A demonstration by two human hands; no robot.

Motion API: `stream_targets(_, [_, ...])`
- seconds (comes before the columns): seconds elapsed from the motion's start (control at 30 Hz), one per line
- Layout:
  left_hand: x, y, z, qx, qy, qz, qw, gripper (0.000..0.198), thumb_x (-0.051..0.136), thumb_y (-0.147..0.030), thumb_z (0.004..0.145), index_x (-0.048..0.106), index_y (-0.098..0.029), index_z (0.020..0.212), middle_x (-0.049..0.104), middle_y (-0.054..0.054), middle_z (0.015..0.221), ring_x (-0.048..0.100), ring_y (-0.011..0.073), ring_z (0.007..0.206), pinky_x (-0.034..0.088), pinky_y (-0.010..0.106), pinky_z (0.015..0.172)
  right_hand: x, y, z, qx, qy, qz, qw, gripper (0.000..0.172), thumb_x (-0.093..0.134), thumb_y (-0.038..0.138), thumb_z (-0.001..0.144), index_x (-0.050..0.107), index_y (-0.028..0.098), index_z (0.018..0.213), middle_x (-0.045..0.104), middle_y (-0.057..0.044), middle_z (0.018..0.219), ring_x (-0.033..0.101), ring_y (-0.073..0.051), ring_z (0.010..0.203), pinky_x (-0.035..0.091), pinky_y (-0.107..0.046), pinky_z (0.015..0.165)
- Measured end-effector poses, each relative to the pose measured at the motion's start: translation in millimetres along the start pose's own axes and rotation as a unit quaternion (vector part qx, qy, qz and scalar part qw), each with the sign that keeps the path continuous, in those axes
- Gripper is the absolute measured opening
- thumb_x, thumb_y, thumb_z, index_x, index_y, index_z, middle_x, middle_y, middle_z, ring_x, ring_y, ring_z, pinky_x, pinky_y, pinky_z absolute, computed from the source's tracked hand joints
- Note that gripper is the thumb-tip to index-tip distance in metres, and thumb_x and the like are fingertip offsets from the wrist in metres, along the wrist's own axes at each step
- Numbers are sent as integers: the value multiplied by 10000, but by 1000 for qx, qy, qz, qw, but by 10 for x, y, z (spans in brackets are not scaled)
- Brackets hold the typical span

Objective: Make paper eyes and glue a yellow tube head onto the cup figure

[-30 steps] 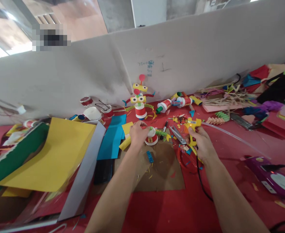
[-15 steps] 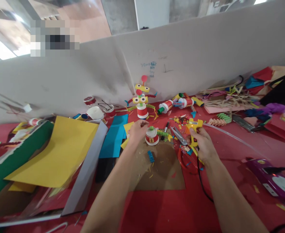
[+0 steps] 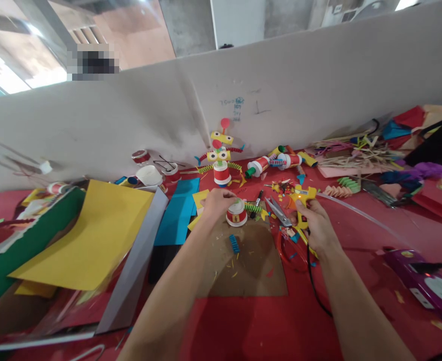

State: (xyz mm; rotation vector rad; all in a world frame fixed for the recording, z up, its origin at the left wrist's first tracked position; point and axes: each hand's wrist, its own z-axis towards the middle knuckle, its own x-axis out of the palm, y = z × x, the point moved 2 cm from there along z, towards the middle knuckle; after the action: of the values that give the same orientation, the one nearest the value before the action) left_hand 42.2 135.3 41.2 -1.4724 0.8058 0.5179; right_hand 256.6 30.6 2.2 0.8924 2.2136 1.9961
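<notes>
My left hand point(image 3: 221, 203) is at the left side of a red-and-white paper cup point(image 3: 237, 216) that stands upside down on a brown board point(image 3: 256, 273). Its fingertips are drawn together beside the small green piece on the cup's top; whether they grip anything is hidden. A folded green paper spring point(image 3: 252, 207) with a yellow end sticks out from the cup's right side. My right hand point(image 3: 316, 225) grips a yellow glue gun point(image 3: 302, 193), its nozzle pointing left above paper scraps. A short blue folded paper strip point(image 3: 234, 244) lies in front of the cup.
Open scissors point(image 3: 279, 211) lie left of the glue gun. Cup figures point(image 3: 221, 173) stand at the wall, with further cups point(image 3: 258, 165) lying beside them. Blue paper point(image 3: 177, 213) and yellow sheets point(image 3: 89, 235) are on the left. A purple device point(image 3: 424, 281) sits at right.
My left hand has moved slightly right, closer to the green top of the cup. My right hand still holds the glue gun in nearly the same place.
</notes>
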Motion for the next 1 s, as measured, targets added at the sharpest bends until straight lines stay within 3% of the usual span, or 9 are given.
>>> stream_targets(0.23, [-34, -30, 9, -1, 16, 28, 999, 161, 628, -259, 686, 741, -219, 794, 724, 56, 828, 625, 216, 824, 437, 318, 700, -6, -8, 20, -10, 4, -10, 1000, 299, 683, 374, 676, 454, 236, 810, 485, 87, 425, 422, -89, 318, 372, -182, 276])
stream_targets(0.73, [-24, -30, -38, 19, -13, -19, 1000, 157, 650, -282, 691, 726, -217, 812, 722, 53, 860, 624, 226, 879, 447, 326, 766, -13, -8, 11, -27, 8, 7, 1000, 272, 695, 335, 677, 475, 225, 793, 499, 84, 457, 439, -75, 352, 377, -163, 311])
stream_targets(0.8, [-85, -19, -56, 41, -51, -62, 996, 217, 635, -293, 712, 713, -211, 897, 716, 62, 923, 624, 212, 900, 453, 310, 777, -15, -7, 7, -26, 6, -2, 1000, 261, 686, 337, 687, 475, 223, 789, 499, 80, 450, 437, -76, 354, 369, -159, 310])
stream_targets(0.9, [-223, 65, -203, 75, -187, -124, 972, 265, 540, -293, 787, 672, -201, 997, 691, 61, 1018, 614, 164, 924, 453, 266, 799, -13, -1, -2, -29, 9, -8, 1000, 251, 682, 334, 693, 478, 222, 787, 496, 80, 449, 441, -77, 363, 369, -156, 317])
stream_targets(0.97, [-260, 186, -398, 62, -271, -128, 952, 264, 486, -288, 816, 661, -194, 989, 683, 51, 1014, 608, 143, 901, 454, 248, 787, -10, 3, -10, -33, 10, -10, 999, 252, 685, 334, 694, 478, 220, 782, 493, 80, 452, 446, -74, 368, 370, -152, 323])
stream_targets(1.0, [-236, 261, -511, 44, -281, -126, 950, 252, 489, -286, 811, 660, -187, 968, 686, 47, 985, 609, 139, 871, 457, 242, 767, -9, 4, -15, -34, 11, -12, 999, 253, 684, 339, 695, 478, 221, 784, 493, 81, 456, 447, -74, 367, 366, -150, 321])
